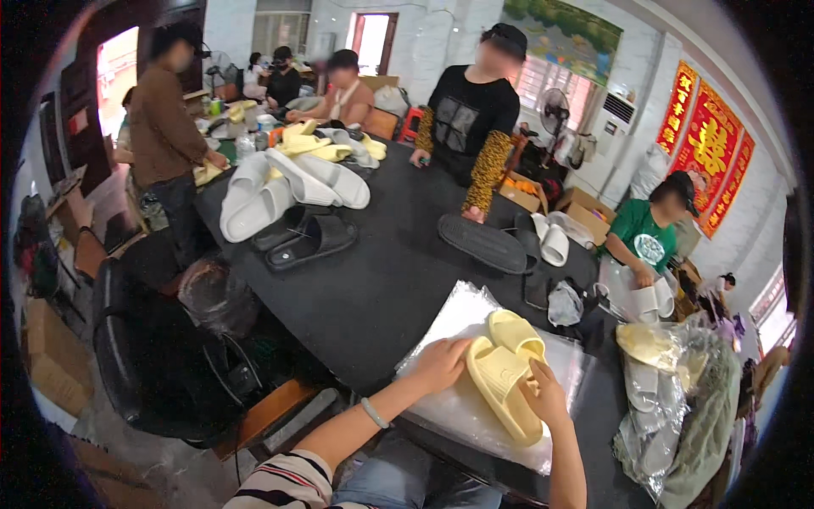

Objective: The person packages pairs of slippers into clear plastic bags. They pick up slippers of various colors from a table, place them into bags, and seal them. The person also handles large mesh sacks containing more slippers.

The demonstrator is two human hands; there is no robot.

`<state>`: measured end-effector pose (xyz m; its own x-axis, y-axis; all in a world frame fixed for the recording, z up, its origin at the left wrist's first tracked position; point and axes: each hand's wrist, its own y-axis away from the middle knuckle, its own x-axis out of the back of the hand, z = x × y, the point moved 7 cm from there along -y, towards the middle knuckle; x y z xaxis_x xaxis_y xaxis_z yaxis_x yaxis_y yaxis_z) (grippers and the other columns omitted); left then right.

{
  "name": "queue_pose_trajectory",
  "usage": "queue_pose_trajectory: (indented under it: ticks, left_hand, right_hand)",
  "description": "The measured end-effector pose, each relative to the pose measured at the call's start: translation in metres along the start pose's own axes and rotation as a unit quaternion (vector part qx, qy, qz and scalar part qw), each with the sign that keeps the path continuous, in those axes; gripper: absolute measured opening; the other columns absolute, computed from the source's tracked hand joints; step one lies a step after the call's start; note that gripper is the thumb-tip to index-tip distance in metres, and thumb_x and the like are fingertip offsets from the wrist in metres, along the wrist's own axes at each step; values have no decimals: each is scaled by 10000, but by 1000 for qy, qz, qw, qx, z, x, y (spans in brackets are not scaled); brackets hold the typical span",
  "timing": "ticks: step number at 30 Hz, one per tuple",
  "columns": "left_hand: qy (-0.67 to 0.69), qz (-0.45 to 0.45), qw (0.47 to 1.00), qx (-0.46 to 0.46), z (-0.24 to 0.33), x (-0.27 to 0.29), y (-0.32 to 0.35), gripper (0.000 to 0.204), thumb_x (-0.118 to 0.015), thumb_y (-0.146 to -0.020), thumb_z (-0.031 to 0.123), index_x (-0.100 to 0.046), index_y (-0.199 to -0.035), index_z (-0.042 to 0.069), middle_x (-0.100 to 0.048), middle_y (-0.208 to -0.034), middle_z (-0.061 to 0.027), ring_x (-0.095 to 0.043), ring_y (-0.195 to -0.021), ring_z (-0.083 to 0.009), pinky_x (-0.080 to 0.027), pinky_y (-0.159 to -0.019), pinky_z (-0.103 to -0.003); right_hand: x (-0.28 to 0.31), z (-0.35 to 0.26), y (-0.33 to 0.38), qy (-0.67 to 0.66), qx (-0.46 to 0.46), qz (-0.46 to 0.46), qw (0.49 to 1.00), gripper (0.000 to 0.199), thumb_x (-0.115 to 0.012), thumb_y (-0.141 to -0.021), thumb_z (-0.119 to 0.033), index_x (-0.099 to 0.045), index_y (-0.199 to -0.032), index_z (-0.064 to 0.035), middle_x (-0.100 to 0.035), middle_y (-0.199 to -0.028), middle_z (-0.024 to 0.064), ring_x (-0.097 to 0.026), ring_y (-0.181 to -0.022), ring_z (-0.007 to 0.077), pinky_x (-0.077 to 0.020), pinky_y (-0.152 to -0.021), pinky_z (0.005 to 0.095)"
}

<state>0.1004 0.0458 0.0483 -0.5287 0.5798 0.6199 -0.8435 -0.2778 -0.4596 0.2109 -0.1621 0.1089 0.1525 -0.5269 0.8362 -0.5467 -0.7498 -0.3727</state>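
On the clear bag stack (462,407), yellow slippers (504,369) lie between left hand (441,363) and right hand (543,392), both seemingly half-curled, gripping their edges.

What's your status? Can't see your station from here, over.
Both hands on pale yellow slides: left hand at one edge, right hand at the other. Slides atop clear bag stack. Nothing in the way.

Two pale yellow foam slides (505,365) lie at six o'clock, two black rubber slides (305,235) at ten, and one black sole (482,243) at centre.
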Motion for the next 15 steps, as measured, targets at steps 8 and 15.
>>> queue_pose_trajectory:
  ticks: [8,15]
  left_hand:
    - [-44,8,999,8,-15,-16,-2,457,-505,-866,90,-478,-1319,34,-579,-1228,-197,-542,-1130,-364,-423,-988,-438]
    - [-50,-1,999,10,-5,-11,0,510,-513,-817,30,-498,-1324,86,-602,-1154,-181,-572,-1049,-359,-464,-918,-425]
  right_hand:
    - [5,152,69,-218,-155,176,947,260,-604,-908,-120,-627,-1141,-7,-624,-1093,103,-595,-908,175,-475,-781,289]
    - [2,136,51,-135,-137,165,967,138,-667,-846,-126,-688,-943,-29,-640,-904,108,-587,-744,194,-471,-682,302]
